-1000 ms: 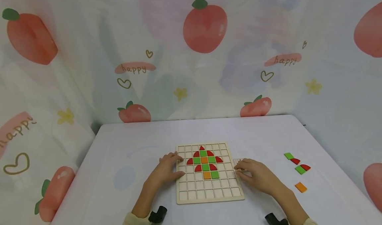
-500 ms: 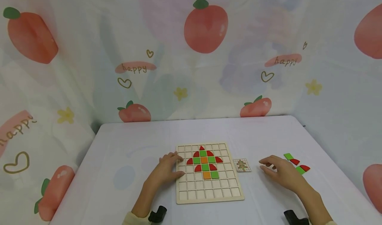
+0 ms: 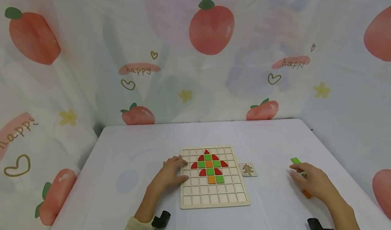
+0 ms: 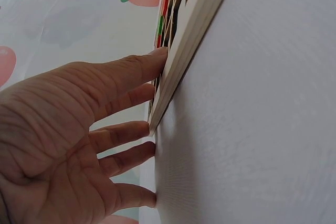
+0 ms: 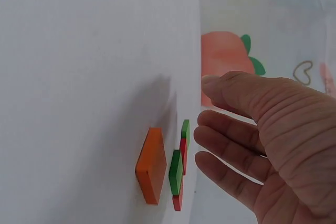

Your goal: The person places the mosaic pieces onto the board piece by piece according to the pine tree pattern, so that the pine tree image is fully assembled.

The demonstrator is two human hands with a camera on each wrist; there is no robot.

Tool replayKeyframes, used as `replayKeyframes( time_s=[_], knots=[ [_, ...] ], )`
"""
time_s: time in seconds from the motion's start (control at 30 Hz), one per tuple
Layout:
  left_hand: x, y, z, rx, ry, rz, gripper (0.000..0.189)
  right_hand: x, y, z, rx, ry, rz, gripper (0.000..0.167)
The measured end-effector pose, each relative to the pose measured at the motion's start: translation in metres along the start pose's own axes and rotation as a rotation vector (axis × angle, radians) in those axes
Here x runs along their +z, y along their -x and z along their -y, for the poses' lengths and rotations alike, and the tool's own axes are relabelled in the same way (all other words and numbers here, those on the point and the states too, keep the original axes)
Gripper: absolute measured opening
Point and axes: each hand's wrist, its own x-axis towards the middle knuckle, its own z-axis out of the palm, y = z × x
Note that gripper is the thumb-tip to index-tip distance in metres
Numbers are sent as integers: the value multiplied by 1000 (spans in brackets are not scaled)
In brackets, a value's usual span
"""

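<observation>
A wooden grid board [image 3: 215, 198] lies on the table, with red, green and orange tiles [image 3: 210, 171] in its middle and upper cells. My left hand [image 3: 169, 174] rests at the board's left edge; in the left wrist view the thumb and some fingertips touch its rim, fingers spread. My right hand [image 3: 313, 179] hovers over the loose tiles at the right, fingers slightly bent and holding nothing. Below it in the right wrist view are an orange square [image 5: 151, 166], a green square [image 5: 176, 172] and other small red and green pieces. In the head view the hand hides most of them.
A small pattern card [image 3: 248, 169] with a printed tree lies against the board's right side. The white table [image 3: 137, 145] ends at a curtain [image 3: 171, 87] printed with fruit and hearts, behind and at both sides.
My right hand has moved right, away from the pattern card beside the board, to above the loose tiles. The card is now uncovered. My left hand stays at the board's edge.
</observation>
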Motion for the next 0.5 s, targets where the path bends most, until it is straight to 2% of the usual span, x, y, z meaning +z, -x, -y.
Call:
replayKeyframes(
  time_s=[0.23, 0.5],
  knots=[
    [0, -1, 0, -5, -2, -6, 45, -12, 7, -21, 92, 41, 19, 40],
    [0, 0, 0, 7, 0, -6, 45, -14, 12, -33, 118, 38, 23, 43]
  ],
)
